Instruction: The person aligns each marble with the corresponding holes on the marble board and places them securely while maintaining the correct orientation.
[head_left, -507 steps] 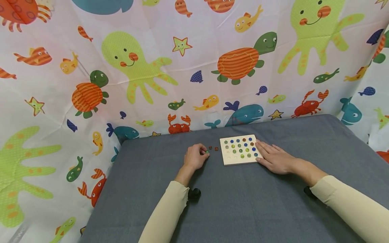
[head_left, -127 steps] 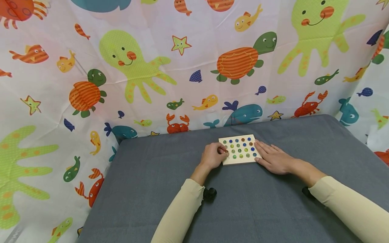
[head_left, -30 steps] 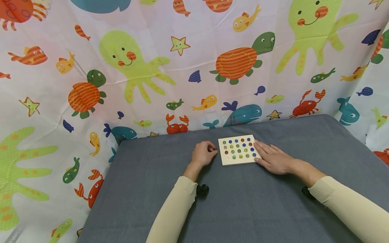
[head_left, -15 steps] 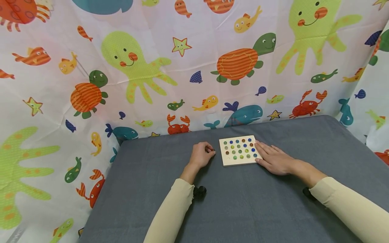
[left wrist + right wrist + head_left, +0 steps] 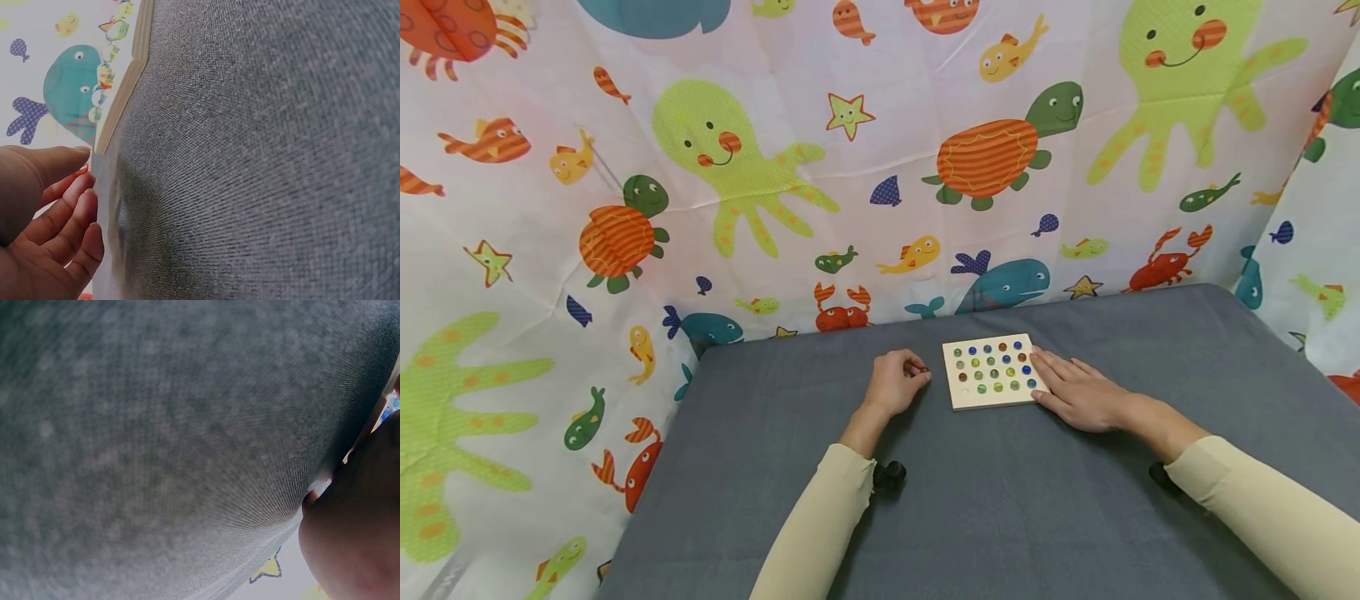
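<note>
A pale wooden board [image 5: 972, 402] lies on the table, with rows of coloured glass marbles [image 5: 991, 361] in its hollows. At the near left corner of the board one hollow [image 5: 966, 391] is bare. Just left of the board my left hand [image 5: 892, 383] pinches a small reddish marble [image 5: 84, 169] between thumb and index finger, mostly hidden by them. In the left wrist view the thumb tip overlaps the corner of the board. My right hand [image 5: 1078, 397] rests flat with straight fingers on the board's right edge; the right wrist view shows it dark and close.
Grey cloth [image 5: 1000, 492] covers the table around the board. Behind and to the left hangs a white curtain [image 5: 880, 150] printed with sea animals. A black wrist device [image 5: 891, 476] sits under my left sleeve.
Earlier, two reddish marbles lay on the cloth and my left hand held a green one. One reddish marble now sits in the board's left column. Lately the left hand has drawn back leftward.
</note>
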Motion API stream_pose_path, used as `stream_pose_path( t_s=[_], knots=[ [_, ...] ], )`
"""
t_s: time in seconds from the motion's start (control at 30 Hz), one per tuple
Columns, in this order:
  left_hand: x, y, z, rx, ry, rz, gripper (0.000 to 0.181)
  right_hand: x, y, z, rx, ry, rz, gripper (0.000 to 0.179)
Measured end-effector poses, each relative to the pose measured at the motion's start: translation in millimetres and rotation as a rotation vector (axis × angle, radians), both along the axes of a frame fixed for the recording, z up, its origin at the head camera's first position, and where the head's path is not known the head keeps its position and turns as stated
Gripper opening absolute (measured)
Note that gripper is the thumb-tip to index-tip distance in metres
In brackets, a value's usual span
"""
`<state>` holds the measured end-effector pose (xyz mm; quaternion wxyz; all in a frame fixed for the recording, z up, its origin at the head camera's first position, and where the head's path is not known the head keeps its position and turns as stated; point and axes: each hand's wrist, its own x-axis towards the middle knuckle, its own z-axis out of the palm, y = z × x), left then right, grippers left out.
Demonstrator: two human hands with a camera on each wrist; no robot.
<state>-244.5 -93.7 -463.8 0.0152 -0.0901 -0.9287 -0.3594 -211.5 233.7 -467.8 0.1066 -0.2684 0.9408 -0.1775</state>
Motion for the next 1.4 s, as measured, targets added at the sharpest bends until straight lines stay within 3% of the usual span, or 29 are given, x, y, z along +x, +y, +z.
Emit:
stream_pose_path(
  t_s=[0.37, 0.67, 1.0, 1.4],
  knots=[
    [3.0, -0.7, 2.4, 0.015, -0.002, -0.030, 0.008, -5.8, 5.8, -13.8, -0.084, 0.038, 0.021, 0.074],
    [6.8, 2.5, -0.1, 0.023, 0.009, -0.053, 0.008, -10.3, 8.5, -20.5, -0.027, 0.010, 0.012, 0.077],
    [11.2, 4.5, -1.6, 0.034, -0.016, -0.069, 0.009, -1.1, 0.7, -1.7, -0.010, -0.003, -0.005, 0.073],
    [15.6, 10.6, -2.3, 0.039, 0.010, -0.105, 0.010, -1.6, 1.4, -4.0, -0.018, 0.010, 0.001, 0.071]
  ],
)
